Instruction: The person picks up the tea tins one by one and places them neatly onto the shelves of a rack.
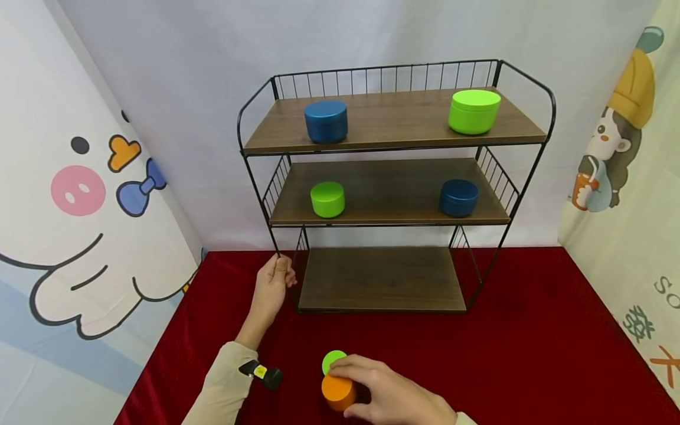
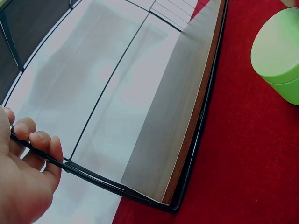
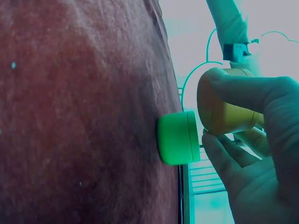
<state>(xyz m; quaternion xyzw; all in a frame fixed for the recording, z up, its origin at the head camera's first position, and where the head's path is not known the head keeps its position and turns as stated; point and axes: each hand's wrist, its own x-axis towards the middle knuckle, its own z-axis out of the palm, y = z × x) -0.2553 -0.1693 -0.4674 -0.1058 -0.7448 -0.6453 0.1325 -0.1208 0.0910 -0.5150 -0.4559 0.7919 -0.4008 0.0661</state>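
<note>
My left hand (image 1: 272,280) grips the black metal side frame of a three-tier shelf rack (image 1: 382,280), low on its left side. In the left wrist view the curled fingers (image 2: 41,139) wrap around the thin rail. My right hand (image 1: 393,391) holds an orange round tin (image 1: 338,392) between thumb and fingers. The right wrist view has the orange tin (image 3: 233,114) raised off the cloth and tilted. Just behind it, a light green round tin (image 1: 333,360) stands on the cloth, partly hidden by the hand and the orange tin in the head view.
On the top shelf stand a blue tin (image 1: 326,122) at left and a green tin (image 1: 474,112) at right. The middle shelf carries a green tin (image 1: 327,200) at left and a blue tin (image 1: 459,198) at right. Red cloth (image 1: 531,354) covers the table; printed curtains (image 1: 79,248) hang at the sides.
</note>
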